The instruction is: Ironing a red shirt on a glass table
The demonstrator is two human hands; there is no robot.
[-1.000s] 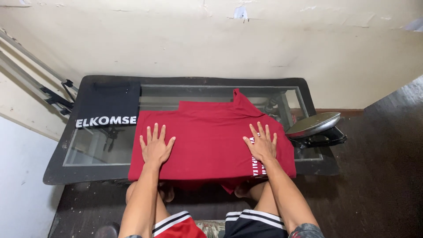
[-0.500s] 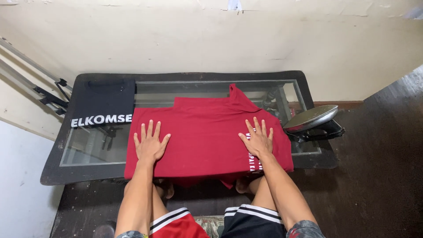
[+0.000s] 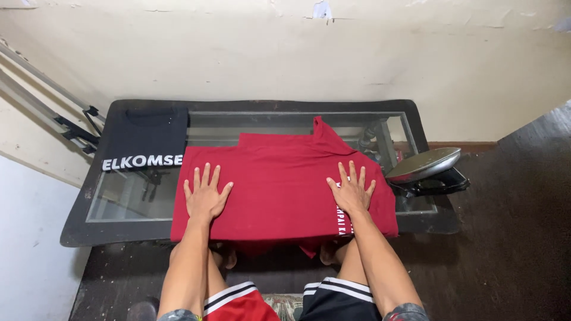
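Note:
A red shirt lies partly folded across a low glass-topped table with a black frame. My left hand presses flat on the shirt's left part, fingers spread. My right hand presses flat on its right part, over white printed lettering. One corner of the red cloth sticks up at the back, and the near edge hangs over the table's front. A folded black shirt with white lettering rests on the table's back left corner.
An iron lies tilted at the table's right end. A metal stand leans on the wall at the left. A cream wall stands right behind the table. My knees and shorts show below the table's front edge. Dark floor lies to the right.
Both hands stay flat on the red shirt in nearly the same spots. Only the camera view has shifted slightly.

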